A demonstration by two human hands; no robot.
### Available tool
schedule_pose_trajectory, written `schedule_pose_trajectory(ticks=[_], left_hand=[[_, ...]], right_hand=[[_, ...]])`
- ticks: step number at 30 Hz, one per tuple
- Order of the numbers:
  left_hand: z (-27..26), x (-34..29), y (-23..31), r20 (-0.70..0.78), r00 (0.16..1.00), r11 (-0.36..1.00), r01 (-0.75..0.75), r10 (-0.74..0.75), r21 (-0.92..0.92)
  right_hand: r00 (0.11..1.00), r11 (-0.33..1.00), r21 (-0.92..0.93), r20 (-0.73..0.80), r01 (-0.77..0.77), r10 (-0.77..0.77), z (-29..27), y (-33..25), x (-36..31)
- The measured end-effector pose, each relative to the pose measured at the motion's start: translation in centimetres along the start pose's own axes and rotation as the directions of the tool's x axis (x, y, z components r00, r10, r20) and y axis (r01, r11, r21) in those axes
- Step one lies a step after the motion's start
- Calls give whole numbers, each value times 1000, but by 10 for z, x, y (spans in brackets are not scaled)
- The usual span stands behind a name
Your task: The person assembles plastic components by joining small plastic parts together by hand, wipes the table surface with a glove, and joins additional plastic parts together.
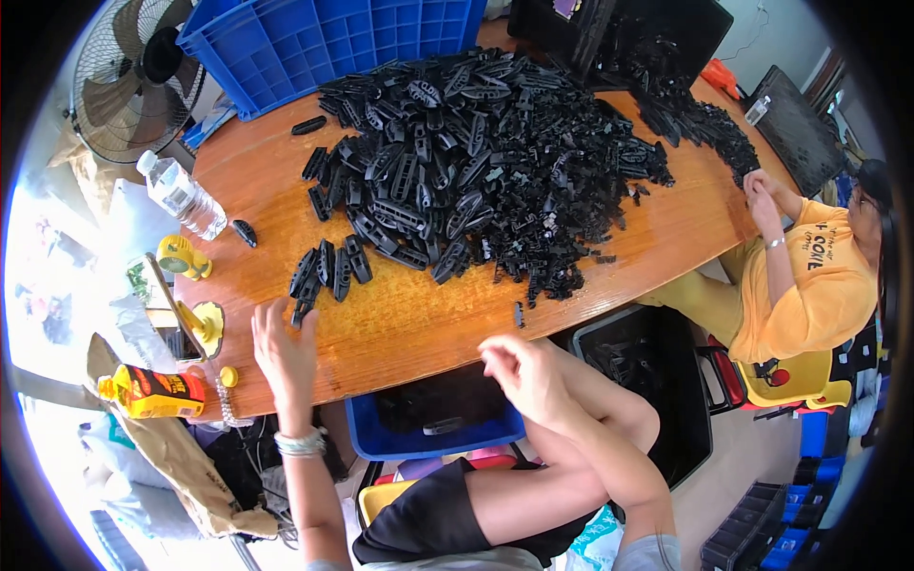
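My left hand (286, 354) is over the near left part of the wooden table, its fingers stretched out and apart. Its fingertips are close to a small group of long black plastic pieces (327, 270), and nothing shows in its grasp. At the table's near edge, above a blue bin (362, 430), is my right hand (524, 379). Its fingers are curled in, and whatever they may hold is hidden. Beyond both hands lies a large heap of black plastic pieces (419, 181), with smaller black clips (562, 214) on its right side. One small black piece (519, 315) lies apart near the edge.
A water bottle (186, 197), a yellow fan-shaped gadget (183, 257), a phone stand (202, 328) and an orange-yellow bottle (157, 392) are at the left. A large blue crate (333, 48) stands behind the heap. Another person (809, 276) sits at the right, beside a black bin (681, 419).
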State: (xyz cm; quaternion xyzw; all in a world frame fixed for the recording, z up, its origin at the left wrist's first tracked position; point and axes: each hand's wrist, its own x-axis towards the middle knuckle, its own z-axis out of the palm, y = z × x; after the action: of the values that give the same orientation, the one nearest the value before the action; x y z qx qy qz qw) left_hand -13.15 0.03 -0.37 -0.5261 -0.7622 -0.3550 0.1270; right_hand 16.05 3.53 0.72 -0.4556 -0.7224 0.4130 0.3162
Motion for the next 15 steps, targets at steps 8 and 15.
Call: schedule_pose_trajectory(ticks=[8,15], left_hand=[[0,-2,-13,86,985,955,168,-151,-246],[-23,-52,69,579,774,239,631,-256,-738]], right_hand=[[921,811,-585,-300,29,-250,-17,22,17],[951,970,-231,-277,76,-140,-13,5,10]])
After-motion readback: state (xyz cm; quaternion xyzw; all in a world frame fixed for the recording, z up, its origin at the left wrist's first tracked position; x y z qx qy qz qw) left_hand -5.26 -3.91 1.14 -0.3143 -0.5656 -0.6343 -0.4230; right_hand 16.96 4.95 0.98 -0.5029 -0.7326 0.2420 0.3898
